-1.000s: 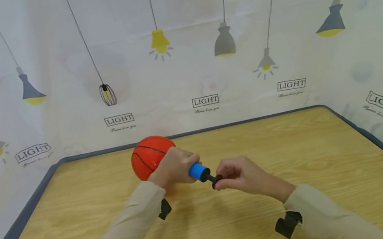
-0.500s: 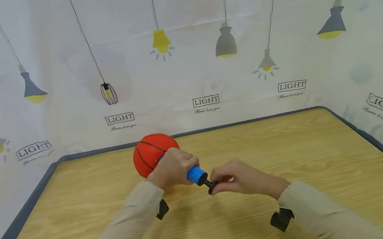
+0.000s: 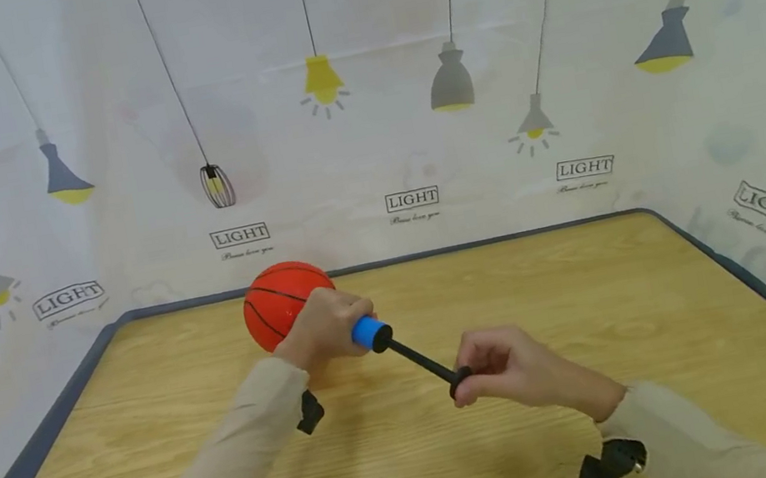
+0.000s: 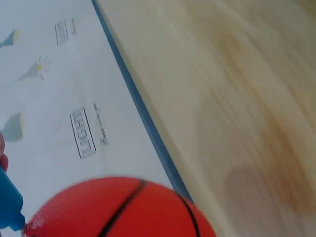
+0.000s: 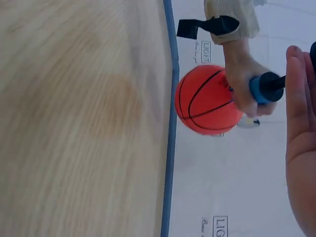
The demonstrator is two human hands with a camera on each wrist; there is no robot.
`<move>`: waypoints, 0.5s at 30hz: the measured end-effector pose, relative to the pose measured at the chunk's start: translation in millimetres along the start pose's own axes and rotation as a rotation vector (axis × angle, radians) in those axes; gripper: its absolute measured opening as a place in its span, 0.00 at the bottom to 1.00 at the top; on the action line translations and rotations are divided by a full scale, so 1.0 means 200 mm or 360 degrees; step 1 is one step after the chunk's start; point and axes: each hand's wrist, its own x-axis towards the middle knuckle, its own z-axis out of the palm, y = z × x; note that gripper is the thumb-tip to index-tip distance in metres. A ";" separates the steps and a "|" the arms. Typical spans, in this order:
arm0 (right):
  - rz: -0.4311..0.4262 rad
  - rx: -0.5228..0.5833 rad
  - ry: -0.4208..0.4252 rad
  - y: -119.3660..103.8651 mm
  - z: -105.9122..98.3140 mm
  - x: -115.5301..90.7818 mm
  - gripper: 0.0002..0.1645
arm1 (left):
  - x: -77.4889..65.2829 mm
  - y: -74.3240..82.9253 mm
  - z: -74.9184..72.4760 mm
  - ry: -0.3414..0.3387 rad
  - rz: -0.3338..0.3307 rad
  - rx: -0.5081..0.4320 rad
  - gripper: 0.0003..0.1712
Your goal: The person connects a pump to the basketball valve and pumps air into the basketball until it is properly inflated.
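Observation:
My left hand (image 3: 325, 325) grips the blue barrel of a hand pump (image 3: 371, 334), hiding much of it in the head view. The pump's black rod (image 3: 420, 360) stands well out of the barrel. At its end, my right hand (image 3: 514, 367) pinches the black handle (image 3: 461, 383) between thumb and fingers. A red ball with black basketball lines (image 3: 281, 300) sits just beyond the left hand and is partly covered by it. In the left wrist view, the pump's blue nozzle end (image 4: 10, 202) meets the side of the ball (image 4: 123, 207).
A wood-grain table (image 3: 588, 281) spreads under both arms, with a dark blue edge strip (image 3: 490, 241) along its back and sides. Pale walls (image 3: 366, 140) printed with hanging lamps enclose it. Black wrist cameras (image 3: 611, 467) are strapped at both sleeves.
The rod slid slightly further in at first, then came far out as my right hand moved right and towards me. My left hand, pump barrel and ball have shifted a little left.

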 end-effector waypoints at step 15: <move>0.0063 -0.0170 0.0073 0.05 0.02 0.04 0.03 | 0.02 0.01 0.02 -0.0013 0.0134 0.0077 0.11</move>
